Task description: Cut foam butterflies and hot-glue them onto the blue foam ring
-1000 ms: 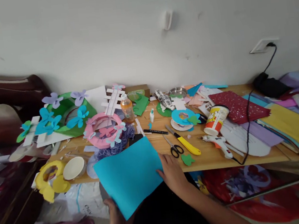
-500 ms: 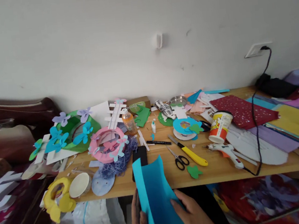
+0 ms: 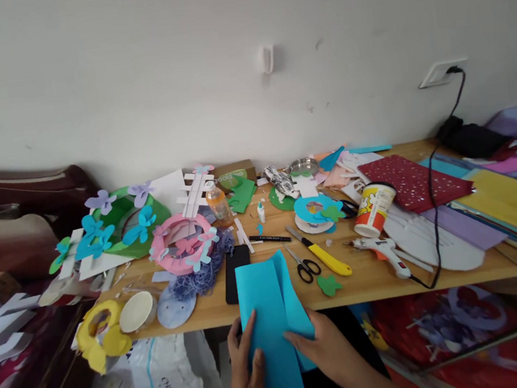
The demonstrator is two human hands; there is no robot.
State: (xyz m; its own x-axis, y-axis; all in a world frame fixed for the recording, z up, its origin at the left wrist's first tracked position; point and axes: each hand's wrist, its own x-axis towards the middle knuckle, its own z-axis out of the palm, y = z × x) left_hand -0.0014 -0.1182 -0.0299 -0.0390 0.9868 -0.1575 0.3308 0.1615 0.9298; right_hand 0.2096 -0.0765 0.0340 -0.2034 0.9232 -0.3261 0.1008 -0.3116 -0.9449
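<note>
A wooden table [image 3: 380,276] is being crowded with craft scraps, with sheets of coloured paper [image 3: 512,208] being stacked over its right end. A folded blue sheet [image 3: 271,323] is being held over the near table edge, its upper part lying on the wood beside a black phone [image 3: 235,265] and its lower part hanging past the edge toward the person. Among the containers, a printed paper cup [image 3: 375,209] is being kept tilted next to a white glue gun [image 3: 379,249]; what is inside it cannot be told. A white bowl [image 3: 136,311] is being seen empty at the left, an orange-filled bottle [image 3: 218,203] is standing upright near a pink ring [image 3: 181,243], and a small metal dish [image 3: 303,166] is being left by the wall, its contents unclear. The left hand [image 3: 247,370] is being laid flat, fingers spread, on the sheet's left fold. The right hand [image 3: 325,348] is being pressed on the right flap, fingers extended and thumb beneath.
</note>
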